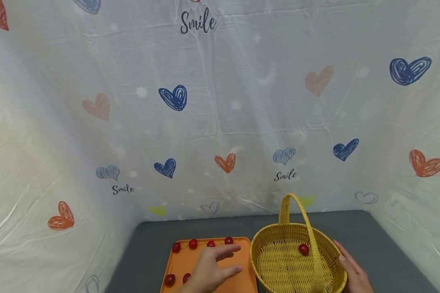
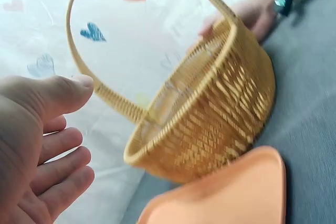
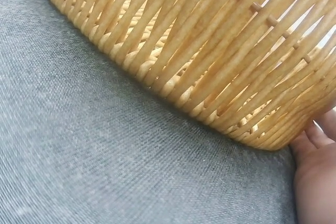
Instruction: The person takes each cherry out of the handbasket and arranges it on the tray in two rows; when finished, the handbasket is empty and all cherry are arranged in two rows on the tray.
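Over the orange tray [image 1: 243,268], my left hand [image 1: 210,266] is held with thumb and fingers apart and nothing between them. Several red cherries [image 1: 170,280] lie on that tray, some of them partly behind the hand. To the right stands a yellow woven basket [image 1: 256,254] with a tall arched handle, and a single cherry [image 1: 303,249] lies inside it. My right hand [image 1: 356,273] holds the basket by its right side, thumb at the rim and fingers along the outer wall. The right wrist view shows its fingers [image 3: 310,142] against the lower wicker.
The grey table [image 1: 146,252] carries the tray and basket side by side, close together. A pale cloth [image 1: 242,114] printed with hearts and words hangs behind the table and along both sides.
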`<state>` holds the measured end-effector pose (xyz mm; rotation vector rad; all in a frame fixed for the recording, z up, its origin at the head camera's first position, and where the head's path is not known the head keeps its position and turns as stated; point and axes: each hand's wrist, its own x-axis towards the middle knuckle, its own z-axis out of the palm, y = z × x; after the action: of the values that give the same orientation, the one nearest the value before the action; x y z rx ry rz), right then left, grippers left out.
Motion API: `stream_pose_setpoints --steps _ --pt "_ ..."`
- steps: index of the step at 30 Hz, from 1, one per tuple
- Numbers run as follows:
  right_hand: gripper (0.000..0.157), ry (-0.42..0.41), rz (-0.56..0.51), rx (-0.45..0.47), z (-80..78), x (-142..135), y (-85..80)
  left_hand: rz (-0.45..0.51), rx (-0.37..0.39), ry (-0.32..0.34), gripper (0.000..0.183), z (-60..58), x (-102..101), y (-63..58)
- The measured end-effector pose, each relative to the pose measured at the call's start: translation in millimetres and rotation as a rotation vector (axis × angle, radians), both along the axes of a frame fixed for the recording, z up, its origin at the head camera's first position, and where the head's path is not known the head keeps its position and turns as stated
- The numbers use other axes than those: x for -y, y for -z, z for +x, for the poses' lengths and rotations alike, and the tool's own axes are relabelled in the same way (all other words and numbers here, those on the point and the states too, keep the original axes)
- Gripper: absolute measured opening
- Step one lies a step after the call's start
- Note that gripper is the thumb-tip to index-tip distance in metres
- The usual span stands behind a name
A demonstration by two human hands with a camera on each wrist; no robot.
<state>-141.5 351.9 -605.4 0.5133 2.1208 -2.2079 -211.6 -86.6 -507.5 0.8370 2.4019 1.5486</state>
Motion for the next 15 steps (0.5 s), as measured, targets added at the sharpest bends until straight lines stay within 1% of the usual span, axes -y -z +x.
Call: stream_pose_setpoints --steps 4,6,10,15 --pt "0.083 0.011 -0.004 -0.006 2.0 -1 1.5 0.085 0.090 0.052 0.044 -0.5 -16 -5.2" --pt "0.085 0.013 -0.006 -0.002 2.6 -1 1.7 0.113 0.116 0.074 0.044 -1.5 -26 -6.8" --pt "0.089 0.009 -0.006 0.012 2.3 -2 1.3 0.138 0.104 0.124 0.042 -5.2 -46 -7.9" --pt "0.088 0.020 -0.031 0.000 1.5 -1 2.8 0.126 0.104 0.175 0.044 -11.3 -74 -10.0"
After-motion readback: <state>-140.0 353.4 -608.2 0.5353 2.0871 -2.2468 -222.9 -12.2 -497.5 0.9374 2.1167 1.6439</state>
